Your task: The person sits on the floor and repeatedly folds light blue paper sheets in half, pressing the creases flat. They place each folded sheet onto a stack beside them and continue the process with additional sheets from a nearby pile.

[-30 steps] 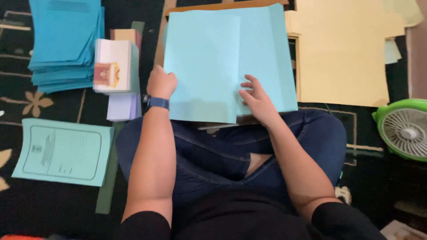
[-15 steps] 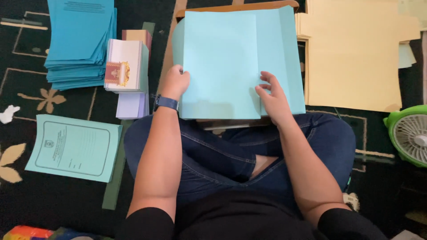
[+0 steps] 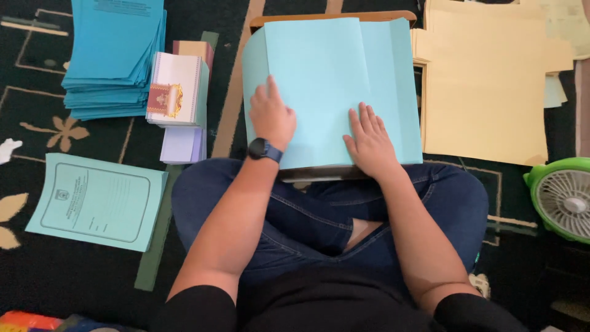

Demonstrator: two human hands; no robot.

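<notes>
Dark patterned carpet; light blue folder sheet [image 3: 326, 86] at top centre on a board. Left hand [image 3: 271, 117] and right hand [image 3: 370, 138] lie flat, fingers spread, on it. Uneven pressing could skew the crease.

Both hands are lying flat on the folded sheet [image 3: 326, 80], left hand [image 3: 271, 117] beside right hand [image 3: 370, 140]. A folder stack [image 3: 114, 58] and booklets [image 3: 178, 89] are sitting to its left, a card pile [image 3: 485, 86] to its right, a fan [image 3: 562, 200] lying further right, nearer the person.
</notes>
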